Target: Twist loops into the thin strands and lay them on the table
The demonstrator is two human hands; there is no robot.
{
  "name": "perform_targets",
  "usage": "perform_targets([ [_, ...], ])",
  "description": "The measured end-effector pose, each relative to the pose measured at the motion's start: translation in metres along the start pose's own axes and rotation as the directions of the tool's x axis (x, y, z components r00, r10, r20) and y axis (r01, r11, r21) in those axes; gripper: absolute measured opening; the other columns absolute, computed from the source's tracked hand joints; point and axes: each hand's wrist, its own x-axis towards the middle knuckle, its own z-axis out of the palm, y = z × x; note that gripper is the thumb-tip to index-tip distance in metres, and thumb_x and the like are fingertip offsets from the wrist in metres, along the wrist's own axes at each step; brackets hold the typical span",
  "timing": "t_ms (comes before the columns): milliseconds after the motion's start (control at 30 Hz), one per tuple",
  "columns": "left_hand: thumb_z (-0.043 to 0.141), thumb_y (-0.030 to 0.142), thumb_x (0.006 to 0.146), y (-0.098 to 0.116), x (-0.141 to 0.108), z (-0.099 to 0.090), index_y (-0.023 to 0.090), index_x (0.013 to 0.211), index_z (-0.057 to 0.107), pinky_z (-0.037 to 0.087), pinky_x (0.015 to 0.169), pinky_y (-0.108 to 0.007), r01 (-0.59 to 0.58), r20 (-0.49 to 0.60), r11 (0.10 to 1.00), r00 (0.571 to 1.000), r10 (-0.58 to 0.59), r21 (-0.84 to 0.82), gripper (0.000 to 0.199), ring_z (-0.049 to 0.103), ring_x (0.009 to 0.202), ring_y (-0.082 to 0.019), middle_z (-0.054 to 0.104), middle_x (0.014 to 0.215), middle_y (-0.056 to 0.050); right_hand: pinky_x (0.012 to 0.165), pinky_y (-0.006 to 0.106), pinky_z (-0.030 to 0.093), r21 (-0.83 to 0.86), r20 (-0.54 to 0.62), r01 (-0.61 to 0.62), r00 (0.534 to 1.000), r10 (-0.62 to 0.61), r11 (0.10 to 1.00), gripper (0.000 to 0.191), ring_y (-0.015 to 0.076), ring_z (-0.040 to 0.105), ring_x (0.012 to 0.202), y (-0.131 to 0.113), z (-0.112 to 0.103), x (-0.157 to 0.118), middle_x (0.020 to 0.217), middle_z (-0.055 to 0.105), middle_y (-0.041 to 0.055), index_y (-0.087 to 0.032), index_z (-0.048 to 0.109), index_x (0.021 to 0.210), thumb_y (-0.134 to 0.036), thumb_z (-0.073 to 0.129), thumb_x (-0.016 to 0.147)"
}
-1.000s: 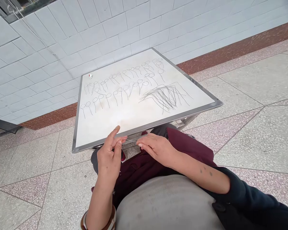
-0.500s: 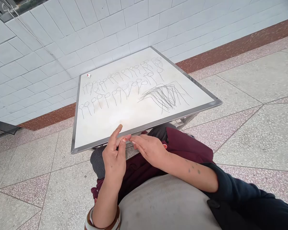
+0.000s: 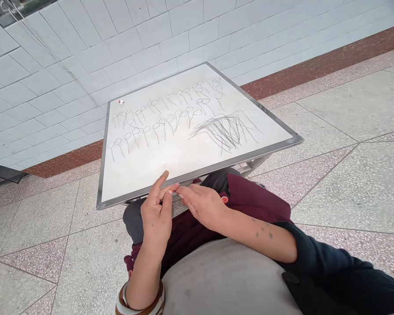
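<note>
Over the near edge of the table, my left hand [image 3: 157, 212] and my right hand [image 3: 205, 205] meet fingertip to fingertip. The left thumb and a finger are pinched together, while its index finger points up and away. My right thumb and fingers are pinched beside them. Whatever lies between the fingertips is too small to make out. On the white tabletop [image 3: 141, 175] lie two rough rows of thin dark strands with looped ends [image 3: 157, 131], like wire or thread. To their right spreads a loose bunch of straight dark strands [image 3: 228, 131].
A small red and white object [image 3: 121, 103] sits at the table's far left corner. The grey metal rim [image 3: 197, 173] borders the table, which stands against a white tiled wall [image 3: 170, 35]. My knees are under its near edge, above a speckled floor [image 3: 98, 245].
Both hands stay pinched together in nearly the same place, with only a slight shift at the fingertips. The strands on the table have not moved.
</note>
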Motion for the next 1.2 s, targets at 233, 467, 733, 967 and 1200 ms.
perform_targets([
  [233, 0.058, 0.032, 0.089, 0.0, -0.001, 0.007, 0.025, 0.13, 0.058, 0.048, 0.095, -0.035, 0.021, -0.018, 0.998, 1.0, -0.022, -0.051, 0.042, 0.068, 0.1, -0.02, 0.076, 0.099, -0.003, 0.066, 0.025, 0.043, 0.102, 0.016, -0.055, 0.998, 0.054, 0.993, 0.019, 0.0156, 0.057, 0.071, 0.001, -0.001, 0.0, 0.075, 0.065, 0.0033, -0.017, 0.057, 0.098, -0.015, 0.039, 0.097],
  [467, 0.063, 0.031, 0.085, 0.001, 0.0, 0.005, 0.022, 0.126, 0.061, 0.046, 0.099, -0.037, 0.068, -0.006, 0.982, 0.998, -0.07, -0.175, 0.042, 0.069, 0.093, -0.019, 0.076, 0.092, -0.003, 0.072, 0.027, 0.046, 0.321, 0.093, -0.072, 0.995, 0.044, 0.944, 0.019, 0.0152, 0.06, 0.076, 0.001, -0.006, 0.003, 0.079, 0.066, 0.001, -0.02, 0.054, 0.091, -0.017, 0.037, 0.099],
  [733, 0.066, 0.029, 0.084, -0.004, 0.001, -0.003, 0.023, 0.126, 0.061, 0.048, 0.094, -0.033, 0.065, -0.07, 0.966, 0.994, -0.085, -0.249, 0.043, 0.068, 0.091, -0.018, 0.075, 0.087, -0.002, 0.071, 0.025, 0.044, 0.293, 0.141, -0.105, 0.988, 0.065, 0.95, 0.015, 0.0152, 0.06, 0.078, 0.006, 0.0, -0.002, 0.08, 0.068, -0.0007, -0.021, 0.053, 0.093, -0.013, 0.041, 0.094],
  [967, 0.066, 0.027, 0.082, -0.007, 0.004, -0.015, 0.02, 0.122, 0.064, 0.045, 0.098, -0.036, -0.015, -0.215, 0.963, 0.976, -0.045, -0.269, 0.04, 0.068, 0.088, -0.017, 0.074, 0.081, -0.002, 0.072, 0.025, 0.043, 0.295, 0.2, -0.183, 0.972, 0.126, 0.938, 0.017, 0.0146, 0.06, 0.078, 0.01, -0.004, -0.009, 0.079, 0.067, -0.0011, -0.021, 0.055, 0.09, -0.013, 0.041, 0.094],
  [1200, 0.07, 0.021, 0.078, -0.001, 0.012, -0.054, 0.019, 0.116, 0.067, 0.045, 0.101, -0.039, -0.196, -0.477, 0.956, 0.876, 0.07, -0.219, 0.038, 0.069, 0.084, -0.015, 0.073, 0.08, 0.0, 0.073, 0.027, 0.045, 0.275, 0.214, -0.319, 0.94, 0.266, 0.907, 0.02, 0.0145, 0.061, 0.077, 0.041, -0.002, -0.032, 0.078, 0.067, -0.0009, -0.021, 0.056, 0.088, -0.017, 0.038, 0.096],
])
